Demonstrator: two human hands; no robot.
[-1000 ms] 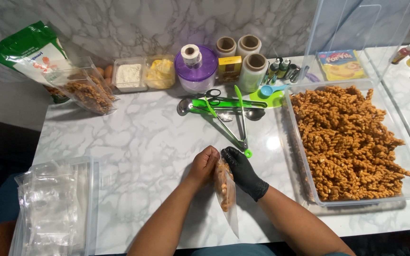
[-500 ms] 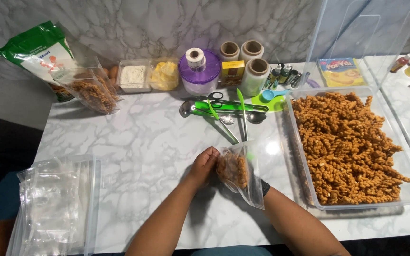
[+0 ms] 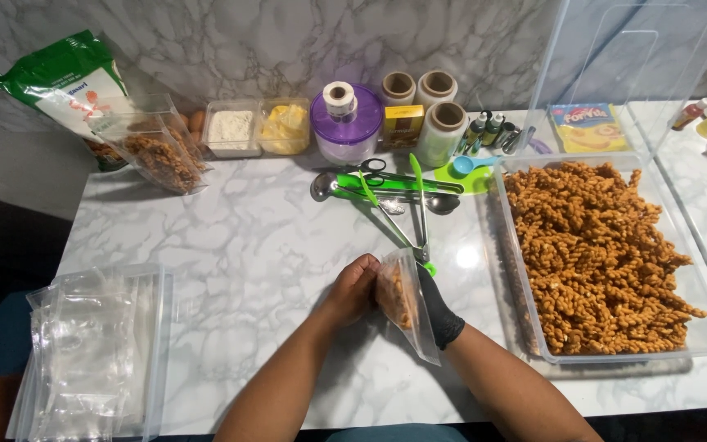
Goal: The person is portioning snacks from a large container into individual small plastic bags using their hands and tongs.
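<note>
A small clear bag, partly filled with orange-brown twisted snacks, was held upright between both hands just above the marble bench, near its front edge. The bare left hand was closed against the bag's left side, its grip pinched on the plastic. The black-gloved right hand was pressed to the bag's right side, mostly hidden behind it, its grip wrapped on the bag. Green tongs lay just beyond the hands, tips toward the bag. A large clear tub of the same snacks stood to the right. A stack of empty clear bags lay at the bench's left edge.
</note>
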